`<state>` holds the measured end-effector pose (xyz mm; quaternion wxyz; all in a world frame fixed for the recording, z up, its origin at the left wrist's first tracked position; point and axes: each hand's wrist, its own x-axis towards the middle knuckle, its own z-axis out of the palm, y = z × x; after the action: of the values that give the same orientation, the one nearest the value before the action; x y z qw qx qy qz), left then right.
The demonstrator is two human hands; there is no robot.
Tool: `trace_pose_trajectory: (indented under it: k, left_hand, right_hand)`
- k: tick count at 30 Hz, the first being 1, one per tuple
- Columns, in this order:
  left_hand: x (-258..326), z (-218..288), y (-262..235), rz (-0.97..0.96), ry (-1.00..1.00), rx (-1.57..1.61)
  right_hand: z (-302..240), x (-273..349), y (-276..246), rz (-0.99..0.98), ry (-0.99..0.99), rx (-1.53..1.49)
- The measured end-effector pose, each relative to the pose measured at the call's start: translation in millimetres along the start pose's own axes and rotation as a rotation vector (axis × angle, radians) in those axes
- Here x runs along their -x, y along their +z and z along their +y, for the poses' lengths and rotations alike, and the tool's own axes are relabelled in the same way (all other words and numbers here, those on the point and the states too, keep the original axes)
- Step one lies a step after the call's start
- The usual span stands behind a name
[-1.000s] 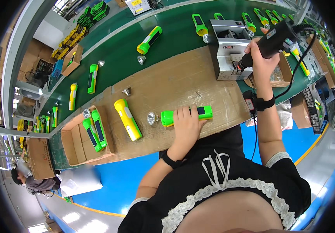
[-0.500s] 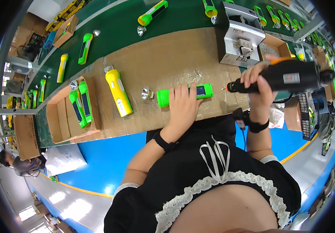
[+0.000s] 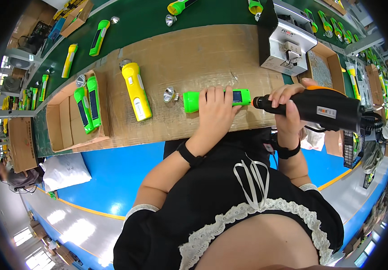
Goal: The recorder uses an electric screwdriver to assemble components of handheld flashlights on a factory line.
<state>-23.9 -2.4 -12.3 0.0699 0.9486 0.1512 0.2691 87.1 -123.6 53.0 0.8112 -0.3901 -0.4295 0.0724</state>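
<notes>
On the cardboard-covered bench lies a green flashlight (image 3: 191, 102), its wide head to the left and a dark panel near its tail. My left hand (image 3: 215, 108) is closed over its middle and holds it down. In my right hand (image 3: 287, 102) is a black electric screwdriver (image 3: 333, 110), held level and pointing left. Its tip meets the tail end of the green flashlight; any screw there is too small to make out. A shiny reflector with a bulb (image 3: 169, 94) sits just left of the flashlight's head. Further left lies a yellow flashlight (image 3: 137, 92).
At left, an open cardboard box (image 3: 61, 146) holds two green flashlights (image 3: 83, 110). A silver-grey machine (image 3: 288, 45) stands at the back right, beside a carton of small metal parts (image 3: 322, 67). More flashlights lie on the green belt (image 3: 135, 27) behind. A person (image 3: 20, 175) is at far left.
My right hand has brought the screwdriver left and slightly down, from apart to touching the flashlight's tail. My left hand keeps its hold. The whole view has shifted slightly.
</notes>
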Motion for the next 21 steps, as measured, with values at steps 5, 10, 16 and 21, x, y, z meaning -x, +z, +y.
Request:
trace_pose_trajectory:
  k: [5,10,16,21]
  left_hand:
    - [0.5,0.9,3.5,0.013,-0.026,-0.023]
    - [-1.9,0.7,2.0,-0.018,-0.032,-0.032]
    - [-1.7,0.7,3.1,-0.017,-0.020,-0.031]
    - [1.3,19.0,1.6,-0.055,0.013,0.014]
  right_hand:
    - [17.3,0.3,2.5,-0.079,0.064,0.166]
    - [17.3,-4.9,5.4,-0.101,0.093,0.193]
    - [14.2,-4.6,1.5,-0.133,0.073,0.123]
    - [-2.4,-13.0,-10.6,-0.044,0.091,0.097]
